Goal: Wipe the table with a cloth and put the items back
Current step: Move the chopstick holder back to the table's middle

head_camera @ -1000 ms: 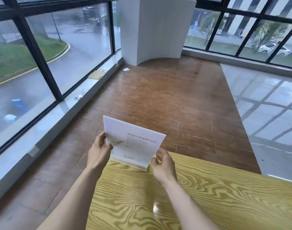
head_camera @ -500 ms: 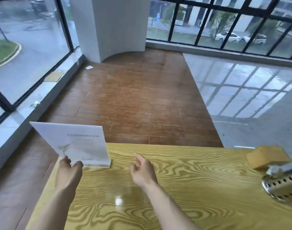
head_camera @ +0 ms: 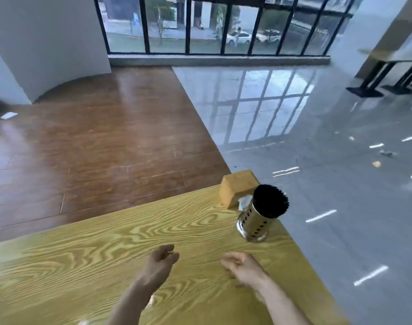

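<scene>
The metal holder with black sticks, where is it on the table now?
In the head view the holder stands near the table's far right corner, just in front of the wooden box, beyond the right hand.

Table [head_camera: 130,242] glossy yellow wood-grain; holder [head_camera: 255,221] shiny perforated metal; box [head_camera: 237,186] matt wood.

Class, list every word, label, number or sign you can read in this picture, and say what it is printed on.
None can be read.
Blue sign outside the window: too small and blurred to read.
Wooden tissue box: no print visible.
Perforated metal chopstick holder: no print visible.
Wooden table: only grain, no text.
</scene>
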Motion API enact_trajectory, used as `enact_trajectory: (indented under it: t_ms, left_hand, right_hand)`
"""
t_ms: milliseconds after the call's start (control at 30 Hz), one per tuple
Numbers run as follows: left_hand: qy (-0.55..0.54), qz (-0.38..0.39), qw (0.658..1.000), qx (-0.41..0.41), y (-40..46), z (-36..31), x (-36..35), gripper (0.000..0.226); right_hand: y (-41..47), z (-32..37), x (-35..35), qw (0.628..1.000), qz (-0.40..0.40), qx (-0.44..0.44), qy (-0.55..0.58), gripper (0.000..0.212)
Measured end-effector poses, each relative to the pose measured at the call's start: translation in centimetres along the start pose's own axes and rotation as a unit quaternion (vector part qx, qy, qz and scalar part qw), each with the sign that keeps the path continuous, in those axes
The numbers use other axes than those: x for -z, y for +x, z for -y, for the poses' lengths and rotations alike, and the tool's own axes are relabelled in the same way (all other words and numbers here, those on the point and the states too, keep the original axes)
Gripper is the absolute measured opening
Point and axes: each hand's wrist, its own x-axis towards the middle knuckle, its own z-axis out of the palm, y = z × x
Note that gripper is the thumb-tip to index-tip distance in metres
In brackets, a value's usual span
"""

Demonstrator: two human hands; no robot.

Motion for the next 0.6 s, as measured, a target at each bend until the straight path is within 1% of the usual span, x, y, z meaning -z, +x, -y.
enact_trajectory:
  t_ms: [100,133,200,267,367,433,467,500,533,600]
  left_hand:
    - [0.009,0.042,0.999,-0.018,1.7,-4.1,-8.4,0.045]
    - [0.008,0.049,0.998,-0.023,2.2,-5.3,-10.8,0.045]
    - [0.004,0.057,0.998,-0.03,3.1,-7.1,-14.6,0.052]
    - [-0.004,0.052,0.998,-0.044,4.0,-8.5,-17.9,0.062]
    - [-0.027,0.032,0.997,-0.065,5.0,-10.1,-21.1,0.078]
    - [-0.036,0.03,0.997,-0.067,5.5,-10.8,-22.4,0.087]
    - [-0.044,0.034,0.996,-0.065,5.7,-11.2,-22.9,0.088]
    - [-0.054,0.041,0.996,-0.062,5.8,-11.4,-23.1,0.087]
    - [-0.062,0.048,0.995,-0.059,5.9,-11.5,-23.3,0.084]
    - [-0.075,0.045,0.995,-0.052,6.3,-11.4,-23.3,0.08]
  right_hand:
    - [2.0,-4.1,8.2,0.997,-0.071,-0.03,0.016,0.02]
    - [2.7,-5.1,10.3,0.993,-0.105,-0.038,0.029,0.02]
    - [3.6,-5.7,13.3,0.983,-0.166,-0.047,0.062,0.026]
    - [4.2,-5.5,15.4,0.973,-0.209,-0.049,0.084,0.032]
    - [5.7,-4.4,16.6,0.97,-0.213,-0.026,0.111,0.059]
    - [7.2,-3.9,16.7,0.975,-0.187,0.003,0.118,0.074]
    - [7.9,-3.7,16.6,0.976,-0.173,0.014,0.128,0.078]
    - [8.3,-3.4,16.3,0.977,-0.16,0.025,0.139,0.076]
    - [8.5,-3.0,16.1,0.977,-0.153,0.035,0.147,0.069]
    - [8.8,-2.4,15.7,0.974,-0.161,0.049,0.154,0.057]
